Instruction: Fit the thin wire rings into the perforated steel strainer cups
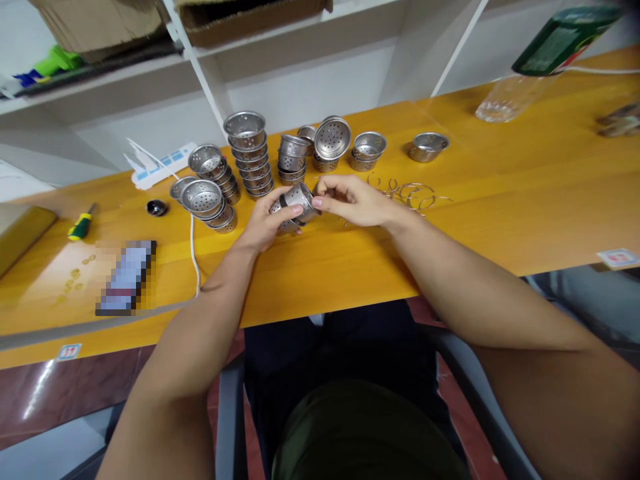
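Note:
My left hand (273, 217) is closed around a small perforated metal strainer cup (301, 199), held tilted above the table. Part of a second perforated piece shows under my left thumb. The fingertips of my right hand (345, 199) are pinched together at the cup's right rim; what lies between them is too small to make out. Behind my hands stand a tall stack of strainer cups (246, 130), a leaning stack (203, 199) on the left and more cups (333, 139) on the right. Thin wire rings (415, 197) lie loose beyond my right wrist.
A single cup (429, 147) stands farther right, near a clear plastic bottle (545, 57) with a green label. On the left are a phone (127, 277), a screwdriver (81, 225), a small dark round part (157, 207), a power strip (165, 165) and a white cable (194, 253).

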Demonstrator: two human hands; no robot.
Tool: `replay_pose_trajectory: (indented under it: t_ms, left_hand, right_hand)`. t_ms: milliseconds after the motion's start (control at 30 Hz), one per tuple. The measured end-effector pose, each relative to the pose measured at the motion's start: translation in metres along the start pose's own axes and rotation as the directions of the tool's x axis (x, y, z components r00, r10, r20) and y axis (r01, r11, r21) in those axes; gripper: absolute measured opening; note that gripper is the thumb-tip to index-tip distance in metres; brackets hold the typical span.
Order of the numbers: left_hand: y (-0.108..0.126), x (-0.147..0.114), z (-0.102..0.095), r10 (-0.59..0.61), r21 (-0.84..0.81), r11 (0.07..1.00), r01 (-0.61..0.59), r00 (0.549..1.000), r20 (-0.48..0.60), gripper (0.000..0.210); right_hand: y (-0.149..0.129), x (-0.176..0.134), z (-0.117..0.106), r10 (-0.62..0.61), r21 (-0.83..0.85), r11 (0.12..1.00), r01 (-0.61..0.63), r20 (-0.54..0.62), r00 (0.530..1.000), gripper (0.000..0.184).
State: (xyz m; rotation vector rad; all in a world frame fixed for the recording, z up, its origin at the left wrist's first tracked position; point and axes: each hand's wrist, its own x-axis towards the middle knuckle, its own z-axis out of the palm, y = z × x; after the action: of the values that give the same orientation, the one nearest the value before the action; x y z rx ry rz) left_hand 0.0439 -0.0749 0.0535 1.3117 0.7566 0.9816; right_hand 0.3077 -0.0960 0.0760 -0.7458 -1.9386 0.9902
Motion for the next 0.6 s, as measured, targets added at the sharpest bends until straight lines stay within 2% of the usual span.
replay_pose_trajectory:
  t_ms: [200, 267, 333, 433, 500, 567, 600]
  left_hand:
    - [-0.005, 0.002, -0.008, 0.050, -0.073, 0.996, -0.045, 0.996, 0.070, 0.082]
    - [-0.008, 0.005, -0.009, 0.067, -0.077, 0.995, -0.062, 0.996, 0.063, 0.084]
    - [-0.010, 0.008, -0.009, 0.071, -0.078, 0.994, -0.072, 0.997, -0.024, 0.087]
    - [-0.011, 0.011, -0.008, 0.063, -0.070, 0.995, -0.075, 0.985, -0.164, 0.088]
    - [-0.012, 0.011, -0.007, 0.067, -0.038, 0.996, -0.076, 0.980, -0.186, 0.085]
    - [-0.012, 0.010, -0.006, 0.079, 0.002, 0.997, -0.080, 0.981, -0.179, 0.082]
    - [-0.013, 0.009, -0.005, 0.083, 0.017, 0.997, -0.081, 0.982, -0.170, 0.082]
  right_hand:
    - [0.003, 0.009, 0.000, 0.132, 0.242, 0.967, -0.084, -0.192, 0.973, 0.094]
    - [0.009, 0.010, -0.008, 0.155, 0.244, 0.965, -0.101, -0.213, 0.965, 0.095]
    - [0.020, 0.007, -0.019, 0.132, 0.145, 0.984, -0.101, -0.224, 0.966, 0.093]
    - [0.038, -0.003, -0.034, 0.092, -0.190, 0.973, -0.129, -0.194, 0.977, 0.082]
    - [0.045, -0.010, -0.037, 0.077, -0.388, 0.912, -0.134, -0.159, 0.984, 0.085]
    - [0.043, -0.014, -0.034, 0.034, -0.446, 0.890, -0.093, -0.138, 0.990, 0.089]
    - [0.039, -0.014, -0.030, -0.004, -0.433, 0.900, -0.053, -0.129, 0.992, 0.085]
